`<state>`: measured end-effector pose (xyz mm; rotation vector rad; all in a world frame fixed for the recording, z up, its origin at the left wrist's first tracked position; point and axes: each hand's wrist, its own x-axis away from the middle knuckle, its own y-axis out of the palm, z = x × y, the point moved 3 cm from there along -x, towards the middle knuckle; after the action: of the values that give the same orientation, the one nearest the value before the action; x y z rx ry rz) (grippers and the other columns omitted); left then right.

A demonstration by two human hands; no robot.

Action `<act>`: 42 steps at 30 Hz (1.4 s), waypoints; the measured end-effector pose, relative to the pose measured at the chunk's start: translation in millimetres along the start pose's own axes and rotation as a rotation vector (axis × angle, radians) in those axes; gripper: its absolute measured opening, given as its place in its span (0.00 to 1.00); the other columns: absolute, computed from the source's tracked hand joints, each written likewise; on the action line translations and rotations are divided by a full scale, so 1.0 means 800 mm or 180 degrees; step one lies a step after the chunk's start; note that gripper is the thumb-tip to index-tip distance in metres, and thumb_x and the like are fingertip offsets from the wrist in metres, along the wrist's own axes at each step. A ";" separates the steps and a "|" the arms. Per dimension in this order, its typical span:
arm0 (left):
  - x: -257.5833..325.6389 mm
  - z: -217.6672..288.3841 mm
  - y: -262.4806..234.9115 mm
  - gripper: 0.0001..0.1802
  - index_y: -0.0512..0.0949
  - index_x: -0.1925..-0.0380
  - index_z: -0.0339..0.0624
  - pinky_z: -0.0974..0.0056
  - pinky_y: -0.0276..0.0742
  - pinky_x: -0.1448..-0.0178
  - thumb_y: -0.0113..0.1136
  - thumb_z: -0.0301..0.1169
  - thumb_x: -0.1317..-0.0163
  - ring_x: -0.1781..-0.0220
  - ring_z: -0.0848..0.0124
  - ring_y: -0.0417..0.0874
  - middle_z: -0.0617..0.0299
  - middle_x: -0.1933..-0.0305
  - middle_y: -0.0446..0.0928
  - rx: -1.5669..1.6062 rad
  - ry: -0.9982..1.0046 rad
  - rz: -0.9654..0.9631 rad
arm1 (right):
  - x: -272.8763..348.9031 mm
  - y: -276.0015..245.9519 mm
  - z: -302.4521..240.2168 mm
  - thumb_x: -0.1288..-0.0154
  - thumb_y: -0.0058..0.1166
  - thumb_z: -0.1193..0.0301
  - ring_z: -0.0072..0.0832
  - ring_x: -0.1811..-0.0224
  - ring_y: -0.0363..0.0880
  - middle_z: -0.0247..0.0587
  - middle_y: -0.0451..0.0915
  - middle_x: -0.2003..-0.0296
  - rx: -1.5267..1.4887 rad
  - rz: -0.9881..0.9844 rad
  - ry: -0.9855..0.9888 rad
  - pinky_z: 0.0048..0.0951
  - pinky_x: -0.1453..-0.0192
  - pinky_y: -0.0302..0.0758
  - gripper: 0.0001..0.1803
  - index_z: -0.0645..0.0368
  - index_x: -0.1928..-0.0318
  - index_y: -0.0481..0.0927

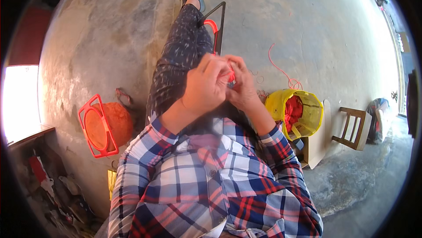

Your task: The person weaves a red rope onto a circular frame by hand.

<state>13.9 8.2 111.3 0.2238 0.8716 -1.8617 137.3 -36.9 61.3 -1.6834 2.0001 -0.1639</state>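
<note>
In front of my chest my two hands meet, fingers curled inward. Bright red cord-like material (pixel 231 75) shows between them; its exact form is partly hidden by the fingers. My left hand (pixel 205 82) is closed, its fingertips against the red material. My right hand (pixel 242 83) pinches the same material from the other side, thumb low and fingers bent over the top. Just beyond the hands a thin black angular frame (pixel 223 22) rises beside my legs, with a red curved band (pixel 212 25) along it. Its lower end is hidden behind the hands.
To the right, a yellow bucket (pixel 272 106) lies open toward me with red material (pixel 293 111) inside. Loose red cord (pixel 281 69) trails on the floor beyond it. A small wooden stool (pixel 358 128) stands farther right. At left sits an orange round container with a red frame (pixel 105 128).
</note>
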 end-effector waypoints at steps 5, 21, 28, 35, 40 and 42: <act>0.010 -0.058 0.011 0.06 0.74 0.70 0.43 0.75 0.58 0.76 0.57 0.30 0.35 0.77 0.83 0.67 0.71 0.74 0.72 0.1980 -0.2683 0.0306 | 0.006 -0.023 0.000 0.38 0.56 0.75 0.32 0.49 0.77 0.37 0.77 0.53 -0.2190 0.0334 0.1086 0.33 0.39 0.69 0.16 0.59 0.49 0.75; 0.050 -0.092 0.042 0.13 0.73 0.58 0.40 0.65 0.78 0.62 0.56 0.31 0.43 0.72 0.68 0.81 0.57 0.67 0.78 0.2783 -0.4366 -0.0621 | 0.130 -0.212 -0.035 0.27 0.45 0.53 0.22 0.85 0.65 0.30 0.70 0.81 -0.2732 0.2214 0.1880 0.24 0.78 0.63 0.19 0.57 0.55 0.72; 0.049 -0.029 0.022 0.20 0.72 0.51 0.35 0.65 0.72 0.49 0.62 0.31 0.43 0.52 0.67 0.76 0.59 0.47 0.72 -0.0039 -0.1155 -0.0368 | 0.127 -0.116 0.040 0.29 0.48 0.52 0.39 0.54 0.79 0.41 0.78 0.56 -0.3715 0.1564 0.2209 0.48 0.49 0.78 0.25 0.60 0.46 0.74; 0.050 0.018 0.032 0.25 0.73 0.46 0.37 0.62 0.70 0.38 0.66 0.24 0.44 0.43 0.67 0.76 0.60 0.46 0.74 0.3025 -0.2129 -0.0866 | 0.084 -0.023 0.000 0.38 0.56 0.45 0.31 0.40 0.73 0.41 0.75 0.43 -0.3680 -0.0618 0.2044 0.36 0.34 0.67 0.38 0.63 0.39 0.70; 0.025 -0.020 0.001 0.30 0.71 0.41 0.41 0.57 0.69 0.36 0.67 0.24 0.46 0.45 0.64 0.77 0.58 0.50 0.78 0.4728 -0.2585 -0.0291 | 0.015 -0.048 0.041 0.31 0.43 0.44 0.39 0.40 0.73 0.49 0.76 0.44 -0.5222 -0.0041 0.1850 0.39 0.40 0.71 0.36 0.65 0.41 0.71; 0.014 -0.018 -0.005 0.28 0.71 0.42 0.41 0.54 0.69 0.36 0.66 0.26 0.45 0.45 0.62 0.76 0.57 0.50 0.76 0.4824 -0.2556 -0.0152 | 0.003 -0.045 0.051 0.31 0.40 0.42 0.41 0.45 0.76 0.50 0.77 0.46 -0.5146 0.0340 0.2029 0.39 0.45 0.74 0.37 0.65 0.41 0.70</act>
<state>1.6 10.1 97.1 0.3085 -1.1702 -2.0175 187.5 -37.8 40.6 -2.5066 2.9203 1.5227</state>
